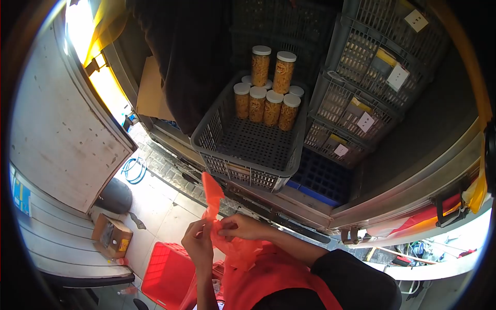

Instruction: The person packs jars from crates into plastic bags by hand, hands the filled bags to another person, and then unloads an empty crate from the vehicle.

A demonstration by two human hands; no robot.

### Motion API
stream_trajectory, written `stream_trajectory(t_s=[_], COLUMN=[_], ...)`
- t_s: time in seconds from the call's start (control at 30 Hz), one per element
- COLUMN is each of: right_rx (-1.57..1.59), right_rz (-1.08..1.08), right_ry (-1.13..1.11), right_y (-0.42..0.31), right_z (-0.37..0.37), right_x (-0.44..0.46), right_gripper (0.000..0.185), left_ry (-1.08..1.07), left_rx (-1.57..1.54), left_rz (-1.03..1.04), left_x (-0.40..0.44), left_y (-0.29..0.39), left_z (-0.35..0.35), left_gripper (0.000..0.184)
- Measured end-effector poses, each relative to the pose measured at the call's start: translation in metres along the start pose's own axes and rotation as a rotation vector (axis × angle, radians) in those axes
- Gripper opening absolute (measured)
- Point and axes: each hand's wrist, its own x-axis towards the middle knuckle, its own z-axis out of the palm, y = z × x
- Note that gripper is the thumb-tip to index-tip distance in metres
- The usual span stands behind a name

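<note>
A thin red plastic bag (213,199) is bunched up in front of my chest, one end sticking up and the rest hanging over the red apron (274,279). My left hand (199,240) pinches it from the left side. Closed on the gathered middle is my right hand (242,227), close beside the left. Beyond my hands stands a dark grey perforated crate (248,173). Several white-lidded jars of golden snacks (272,111) stand at its far end, with two more jars (261,67) stacked on top.
Grey crates with white labels (356,82) are stacked at the right, above a blue crate (320,178). A person in dark clothing (181,57) is behind the jar crate. At lower left are a red crate (168,271), a cardboard box (121,240) and a dark bin (116,196).
</note>
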Motion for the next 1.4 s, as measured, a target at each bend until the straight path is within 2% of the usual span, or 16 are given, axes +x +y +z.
stream_trajectory(t_s=[0.07, 0.13, 0.17, 0.2, 0.27, 0.43, 0.5, 0.63, 0.7, 0.8, 0.93, 1.03, 1.1, 1.2, 1.33, 1.4], right_rx=[-0.021, -0.038, -0.137, -0.234, -0.229, -0.170, -0.006, 0.183, 0.279, 0.248, 0.170, 0.009, -0.136, 0.053, 0.205, 0.399], right_rz=[-0.034, -0.064, -0.070, -0.077, -0.085, -0.041, -0.031, -0.024, -0.054, -0.052, -0.089, -0.155, -0.177, -0.295, -0.295, -0.254], right_ry=[0.083, 0.160, 0.191, 0.222, 0.256, 0.294, 0.292, 0.249, 0.232, 0.223, 0.208, 0.289, 0.325, 0.311, 0.303, 0.476], right_y=[0.007, 0.012, 0.012, 0.011, 0.008, 0.013, 0.012, 0.014, 0.023, 0.017, 0.000, -0.012, -0.026, -0.009, 0.004, 0.007], right_z=[0.001, 0.001, 0.000, -0.001, 0.002, 0.015, 0.020, 0.022, 0.021, 0.019, 0.021, 0.022, 0.025, 0.024, 0.013, 0.005], right_x=[0.009, 0.015, 0.016, 0.017, 0.017, 0.023, 0.026, 0.032, 0.038, 0.035, 0.030, 0.023, 0.015, 0.020, 0.021, 0.021], right_gripper=[0.024, 0.024, 0.024, 0.025, 0.025, 0.030, 0.035, 0.037, 0.035, 0.036, 0.039, 0.031, 0.021, 0.019, 0.014, 0.016], left_ry=[-0.063, 0.076, 0.011, 0.007, -0.177, -0.183, -0.128, -0.138, -0.137, -0.186, -0.198, -0.264, -0.283, -0.295, -0.210, -0.182], left_rx=[-0.065, 0.197, 0.065, 0.069, -0.031, -0.240, -0.353, -0.379, -0.427, -0.412, -0.412, -0.522, -0.648, -0.815, -0.801, -0.325], left_rz=[0.083, 0.113, -0.014, -0.013, -0.211, -0.255, -0.355, -0.354, -0.430, -0.482, -0.451, -0.357, -0.447, -0.495, -0.528, -0.381], left_x=[0.005, 0.004, 0.006, 0.008, 0.007, 0.013, 0.015, 0.019, 0.019, 0.020, 0.021, 0.023, 0.022, 0.021, 0.017, 0.016], left_y=[-0.008, 0.000, -0.006, -0.010, -0.019, -0.035, -0.031, -0.031, -0.015, -0.007, -0.028, -0.047, -0.049, -0.039, -0.014, -0.006], left_z=[0.003, 0.008, 0.006, 0.004, 0.000, -0.008, -0.013, -0.021, -0.022, -0.026, -0.029, -0.036, -0.037, -0.034, -0.032, -0.038], left_gripper=[0.016, 0.025, 0.032, 0.032, 0.029, 0.014, 0.011, 0.013, 0.013, 0.013, 0.019, 0.020, 0.017, 0.014, 0.017, 0.014])
